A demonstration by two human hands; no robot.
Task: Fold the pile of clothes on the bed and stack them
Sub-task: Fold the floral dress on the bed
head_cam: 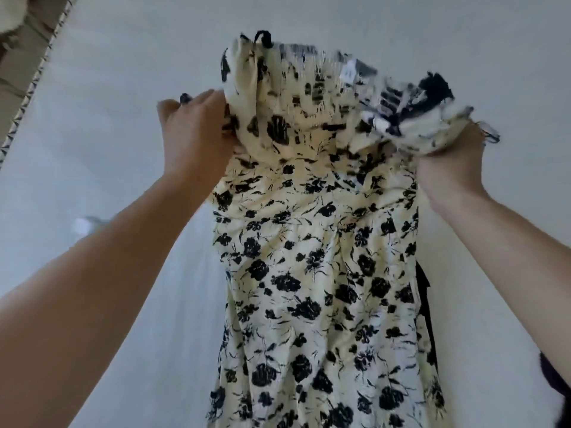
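Here, floral dress (321, 273) between gripping hands.

- A home is suggested — most likely a bedroom, where clothes are handled.
- A plain pale surface (92, 134) fills the background; whether it is a wall or a sheet cannot be told.
- A patterned trim (34, 84) is seen at the upper left, beside brown tiled surface (18, 66).
- A floral dress (318, 273) is held up — household laundry.
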